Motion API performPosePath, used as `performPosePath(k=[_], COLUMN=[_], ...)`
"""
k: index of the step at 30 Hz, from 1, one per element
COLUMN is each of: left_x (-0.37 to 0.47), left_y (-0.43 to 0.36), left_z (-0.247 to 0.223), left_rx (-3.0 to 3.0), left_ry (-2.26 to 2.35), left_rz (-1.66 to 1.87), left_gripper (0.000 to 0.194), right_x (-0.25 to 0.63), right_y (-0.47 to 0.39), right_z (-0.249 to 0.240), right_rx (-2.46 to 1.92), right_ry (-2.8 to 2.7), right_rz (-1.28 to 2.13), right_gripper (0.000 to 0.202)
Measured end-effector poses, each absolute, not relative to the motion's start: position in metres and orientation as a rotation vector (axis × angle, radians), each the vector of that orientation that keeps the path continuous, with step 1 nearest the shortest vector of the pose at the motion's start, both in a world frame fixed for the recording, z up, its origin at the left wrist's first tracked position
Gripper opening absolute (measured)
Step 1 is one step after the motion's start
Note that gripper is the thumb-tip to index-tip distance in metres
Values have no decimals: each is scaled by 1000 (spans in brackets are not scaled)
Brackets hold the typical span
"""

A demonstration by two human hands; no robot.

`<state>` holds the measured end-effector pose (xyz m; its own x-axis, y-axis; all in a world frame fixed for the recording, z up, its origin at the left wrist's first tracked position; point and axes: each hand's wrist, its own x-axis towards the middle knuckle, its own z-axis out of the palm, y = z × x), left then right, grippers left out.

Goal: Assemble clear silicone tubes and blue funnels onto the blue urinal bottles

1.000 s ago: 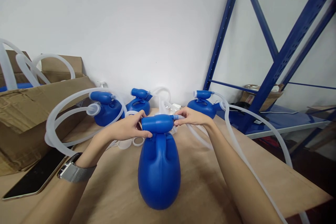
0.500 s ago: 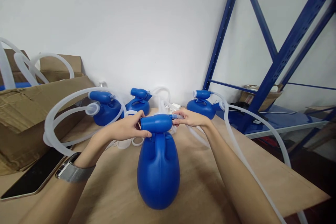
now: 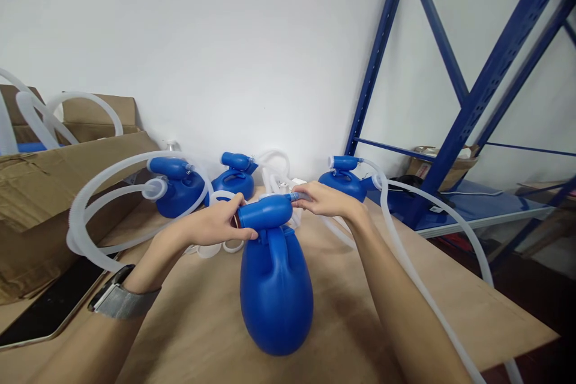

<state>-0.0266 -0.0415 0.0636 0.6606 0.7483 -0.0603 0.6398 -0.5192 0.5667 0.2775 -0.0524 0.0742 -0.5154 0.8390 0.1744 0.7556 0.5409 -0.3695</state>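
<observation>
A blue plastic jug (image 3: 276, 294) with a moulded handle stands in front of me on the brown table. Across its top lies a blue bottle-shaped cup (image 3: 265, 212), tilted up slightly to the right. My left hand (image 3: 225, 219) grips the cup's wide left end between thumb and fingers. At the narrow right end, my right hand (image 3: 317, 199) pinches the clear hose (image 3: 302, 197) where it meets the cup's nozzle. My right fingers partly hide that joint.
Behind stand similar blue jugs with hoses: one at left (image 3: 177, 192), one at centre (image 3: 234, 183), one at right (image 3: 344, 183). A cardboard box (image 3: 81, 174) and a tablet (image 3: 54, 300) lie left. White rings (image 3: 233, 246) sit behind my left hand. Blue shelving (image 3: 468, 108) rises right.
The jug has tipped a little and its base has shifted right. The cup has moved slightly left and its right end has tilted up. Both hands keep their hold.
</observation>
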Motion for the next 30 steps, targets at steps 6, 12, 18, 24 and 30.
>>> performPosePath(k=[6, 12, 18, 24, 30], left_x=[-25, -28, -29, -29, -28], left_y=[-44, -43, -42, -44, -47], left_z=[68, 67, 65, 68, 71], left_rx=[2364, 2320, 2328, 2322, 2304], left_ry=[1104, 1058, 1092, 1084, 1120], left_rz=[219, 300, 251, 271, 180], left_gripper=[60, 59, 57, 59, 61], right_x=[286, 291, 285, 282, 284], right_y=[-46, -31, -32, -32, -33], right_z=[67, 42, 37, 39, 39], right_rx=[-1196, -1032, -1030, -975, -1005], right_ry=[-2312, -2076, -2049, -2142, -2105], right_rz=[841, 1204, 1173, 1036, 1028], right_gripper=[40, 46, 45, 46, 41])
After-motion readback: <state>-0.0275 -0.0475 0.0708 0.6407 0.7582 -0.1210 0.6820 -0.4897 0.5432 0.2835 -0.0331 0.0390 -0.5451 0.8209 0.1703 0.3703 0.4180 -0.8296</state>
